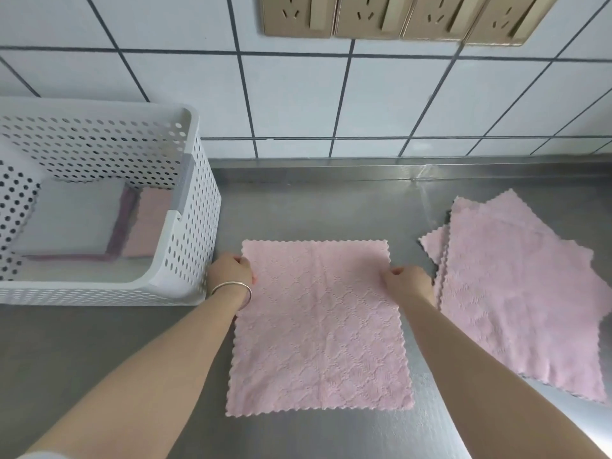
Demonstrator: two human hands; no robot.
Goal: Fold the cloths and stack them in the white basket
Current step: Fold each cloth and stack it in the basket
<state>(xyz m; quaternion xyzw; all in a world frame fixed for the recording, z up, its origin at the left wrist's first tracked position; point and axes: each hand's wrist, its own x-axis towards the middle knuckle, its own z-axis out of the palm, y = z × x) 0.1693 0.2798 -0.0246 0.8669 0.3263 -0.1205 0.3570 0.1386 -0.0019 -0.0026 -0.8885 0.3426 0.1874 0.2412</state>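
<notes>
A pink square cloth lies flat and unfolded on the steel counter in front of me. My left hand, with a silver bangle on the wrist, grips its left edge near the far corner. My right hand grips its right edge near the other far corner. At the left stands the white perforated basket; inside it lie folded cloths, a grey one on top, a purple one and a pink one showing beneath and beside it.
A loose pile of unfolded pink cloths lies on the counter to the right. A white tiled wall rises behind, with a row of beige sockets at the top.
</notes>
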